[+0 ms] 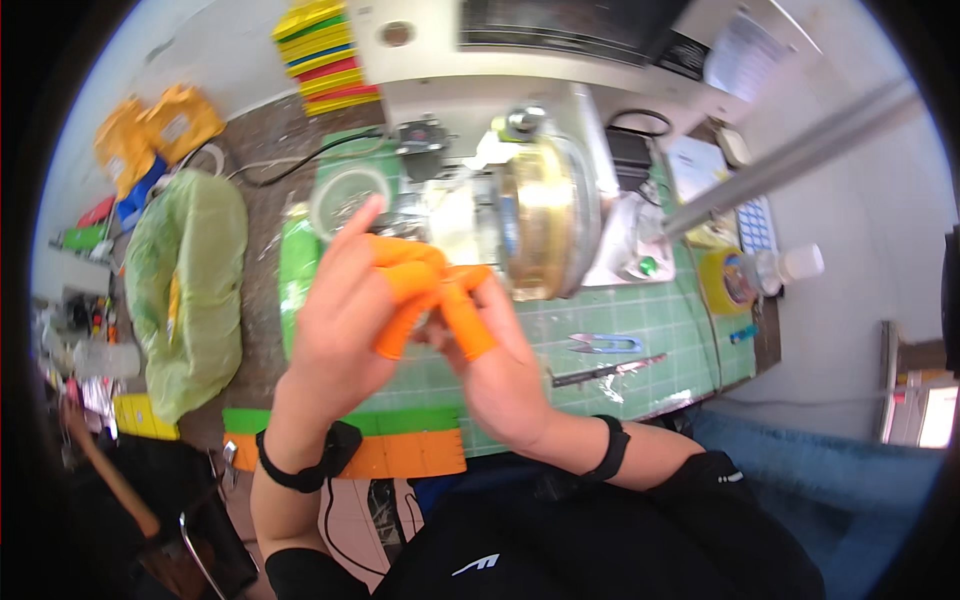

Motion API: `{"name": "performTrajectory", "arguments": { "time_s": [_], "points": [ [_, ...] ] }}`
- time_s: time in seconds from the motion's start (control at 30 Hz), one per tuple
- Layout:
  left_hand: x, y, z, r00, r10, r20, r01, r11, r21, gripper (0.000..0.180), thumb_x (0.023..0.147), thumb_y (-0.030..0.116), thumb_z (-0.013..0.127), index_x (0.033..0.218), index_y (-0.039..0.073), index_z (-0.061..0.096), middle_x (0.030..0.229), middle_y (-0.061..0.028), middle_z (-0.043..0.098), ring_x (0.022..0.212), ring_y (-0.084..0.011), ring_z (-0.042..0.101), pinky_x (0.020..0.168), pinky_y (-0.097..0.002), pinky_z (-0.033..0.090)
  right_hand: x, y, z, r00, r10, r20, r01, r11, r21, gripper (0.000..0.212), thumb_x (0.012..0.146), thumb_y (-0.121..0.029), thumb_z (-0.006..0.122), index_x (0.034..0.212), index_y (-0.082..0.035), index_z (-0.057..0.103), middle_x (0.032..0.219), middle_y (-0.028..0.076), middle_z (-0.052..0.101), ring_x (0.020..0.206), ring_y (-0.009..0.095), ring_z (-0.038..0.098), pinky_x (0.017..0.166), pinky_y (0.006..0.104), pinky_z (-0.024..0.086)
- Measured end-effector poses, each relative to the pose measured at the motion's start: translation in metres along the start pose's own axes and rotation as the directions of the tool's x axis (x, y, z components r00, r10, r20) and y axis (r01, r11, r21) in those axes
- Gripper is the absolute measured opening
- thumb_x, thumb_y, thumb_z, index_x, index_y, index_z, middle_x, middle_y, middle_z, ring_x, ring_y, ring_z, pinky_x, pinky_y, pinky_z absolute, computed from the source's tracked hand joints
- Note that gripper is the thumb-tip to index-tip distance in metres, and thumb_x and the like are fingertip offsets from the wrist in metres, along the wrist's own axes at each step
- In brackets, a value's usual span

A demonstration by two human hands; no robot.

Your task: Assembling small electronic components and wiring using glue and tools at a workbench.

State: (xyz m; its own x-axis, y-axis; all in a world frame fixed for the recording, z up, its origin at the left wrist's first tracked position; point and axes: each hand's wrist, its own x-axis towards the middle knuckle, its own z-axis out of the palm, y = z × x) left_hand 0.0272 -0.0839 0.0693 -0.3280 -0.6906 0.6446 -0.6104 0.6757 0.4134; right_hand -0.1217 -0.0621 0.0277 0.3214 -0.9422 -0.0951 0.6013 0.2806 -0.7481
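My left hand (340, 300) and my right hand (500, 375) meet in front of me above the green gridded mat (640, 310). Orange finger cots (412, 285) cover several of the fingertips. Both hands are closed in a pinch, fingertips against each other; whatever lies between them is too small or hidden. The left index finger points up and away, beside a round pale tub (328, 205) of small shiny pieces. Just beyond the hands stands a machine with a gold-coloured wheel (540, 220), blurred.
Blue-handled thread snips (605, 343) and dark tweezers (608, 371) lie at the right. A yellow-labelled bottle (727, 280) stands near the right edge. Left are a pale green bag-lined container (190, 290) and orange packets (160, 125). A grey metal bar (780, 160) slants across the upper right.
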Motion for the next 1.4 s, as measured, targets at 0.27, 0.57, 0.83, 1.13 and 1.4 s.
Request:
{"name": "performTrajectory", "arguments": {
  "time_s": [0.27,0.57,0.83,1.13,1.4],
  "points": [
    [-0.001,-0.031,0.015,0.987,-0.16,-0.014,0.131,0.853,-0.506,0.014,0.093,-0.008,0.061,0.105,-0.003,0.064,0.096,-0.0133,0.071,0.096,-0.0268,0.071,0.114,-0.0664,0.035,-0.038,-0.058,-0.059,0.817,0.429,0.385,-0.215,0.847,-0.486,0.015,0.102,-0.022,0.062,0.104,-0.007,0.065,0.089,0.002,0.062,0.076,0.014,0.06,0.072,0.031,0.052],
    [-0.002,-0.033,0.007,0.984,-0.18,0.0,0.153,0.837,-0.526,0.008,0.095,-0.003,0.061,0.103,-0.003,0.062,0.104,-0.0156,0.066,0.103,-0.0295,0.068,0.112,-0.0669,0.037,-0.069,-0.241,-0.184,0.333,-0.931,-0.15,0.427,0.291,-0.856,0.032,0.107,-0.02,0.05,0.123,0.002,0.066,0.095,0.006,0.069,0.078,0.01,0.056,0.074,0.0268,0.048],
    [0.003,-0.032,0.002,0.995,-0.101,0.007,0.093,0.877,-0.471,0.014,0.085,-0.006,0.069,0.097,-0.003,0.063,0.104,-0.0141,0.063,0.098,-0.0275,0.061,0.106,-0.0563,0.047,-0.062,-0.279,-0.237,0.326,-0.945,0.031,0.114,0.007,-0.993,0.029,0.103,-0.023,0.061,0.119,-0.001,0.069,0.107,0.006,0.067,0.094,0.012,0.059,0.079,0.0266,0.047],
    [0.007,-0.044,0.006,1.0,0.007,0.018,0.002,0.892,-0.453,0.014,0.082,-0.008,0.07,0.094,-0.004,0.065,0.099,-0.0144,0.067,0.101,-0.0292,0.066,0.103,-0.0489,0.051,0.014,-0.227,-0.066,0.732,-0.416,0.539,0.648,0.669,-0.363,0.068,0.102,-0.056,0.049,0.135,0.004,0.05,0.112,0.027,0.068,0.072,0.026,0.074,0.046,0.0273,0.061],
    [0.007,-0.049,0.004,0.999,0.038,-0.035,-0.05,0.9,-0.433,0.016,0.077,-0.005,0.075,0.091,-0.001,0.067,0.098,-0.0142,0.071,0.094,-0.027,0.067,0.094,-0.0415,0.055,0.054,-0.15,-0.027,0.615,-0.649,0.447,0.657,0.11,-0.746,0.056,0.106,-0.042,0.051,0.121,0.011,0.061,0.122,0.03,0.065,0.1,0.036,0.073,0.06,0.0326,0.061]
  ]
}}
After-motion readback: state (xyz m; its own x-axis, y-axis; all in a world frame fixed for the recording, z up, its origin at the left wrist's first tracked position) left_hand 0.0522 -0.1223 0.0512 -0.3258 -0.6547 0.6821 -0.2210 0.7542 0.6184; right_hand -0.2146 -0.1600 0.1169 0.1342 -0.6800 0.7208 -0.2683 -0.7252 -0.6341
